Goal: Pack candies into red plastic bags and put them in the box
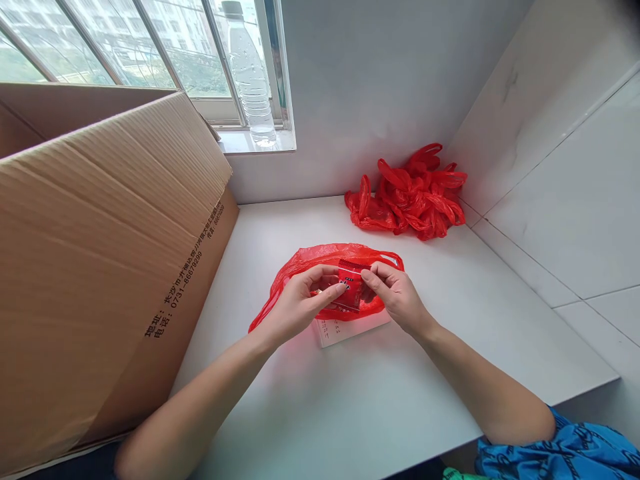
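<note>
Between my two hands is a small red packet (352,287) with a white line and dark print. My left hand (310,297) pinches its left side, thumb across the front. At the packet's upper right edge, my right hand (393,293) grips with thumb and fingertips. Right below them a red plastic bag (295,267) lies spread on the white surface, its opening toward me. Some small contents show inside, mostly hidden by my hands. Under the bag's near side sticks out a white printed sheet or box (345,330).
A large open cardboard box (110,267) stands at the left. Several crumpled red plastic bags (413,193) lie at the back of the white tabletop (370,407), near the tiled wall (565,167). A clear water bottle (253,87) stands on the windowsill.
</note>
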Demonstrator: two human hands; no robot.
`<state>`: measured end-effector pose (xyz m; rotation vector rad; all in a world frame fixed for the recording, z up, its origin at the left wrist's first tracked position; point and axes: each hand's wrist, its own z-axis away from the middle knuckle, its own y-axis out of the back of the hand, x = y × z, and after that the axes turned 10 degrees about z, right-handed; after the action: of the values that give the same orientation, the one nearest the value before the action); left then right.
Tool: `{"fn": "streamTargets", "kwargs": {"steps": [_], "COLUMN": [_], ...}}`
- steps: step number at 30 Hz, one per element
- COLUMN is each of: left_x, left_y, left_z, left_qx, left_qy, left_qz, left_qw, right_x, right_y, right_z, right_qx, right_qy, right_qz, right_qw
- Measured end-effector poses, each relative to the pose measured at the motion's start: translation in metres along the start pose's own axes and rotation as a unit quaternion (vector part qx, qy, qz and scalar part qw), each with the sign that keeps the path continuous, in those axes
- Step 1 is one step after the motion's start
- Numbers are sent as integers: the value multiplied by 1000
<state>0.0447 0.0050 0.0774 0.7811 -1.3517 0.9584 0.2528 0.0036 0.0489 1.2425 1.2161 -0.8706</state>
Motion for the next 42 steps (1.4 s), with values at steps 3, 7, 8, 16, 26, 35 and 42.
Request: {"fn": "streamTargets", "kwargs": {"steps": [3,7,8,16,26,35,42], "left_x": [-2,-1,-1,0,-1,0,2], "left_y": [2,-1,-1,-3,-3,-4,1], "left_z": [0,3,4,5,3,4,2], "left_qx": [12,3,2,7,29,32,-7], "left_qy": [-22,-37,-38,-58,-62,-97,-30], "left_qz": [-68,-123,-132,-146,-84,-97,-102], "left_qw": [997,992,991,987,994,990,994], "right_x": [1,3,3,1,3,2,5], "right_y": [1,0,-1,-6,-9,-13,-9], "right_z": [0,0,1,3,4,4,0], "right_qx": [-11,-16,-19,-4,24,12,73], "right_qy": [5,3,2,12,-13,-41,-11], "right_qz": [5,2,0,-49,-114,-168,-114], "right_qw": [1000,1000,1000,999,993,985,991]}}
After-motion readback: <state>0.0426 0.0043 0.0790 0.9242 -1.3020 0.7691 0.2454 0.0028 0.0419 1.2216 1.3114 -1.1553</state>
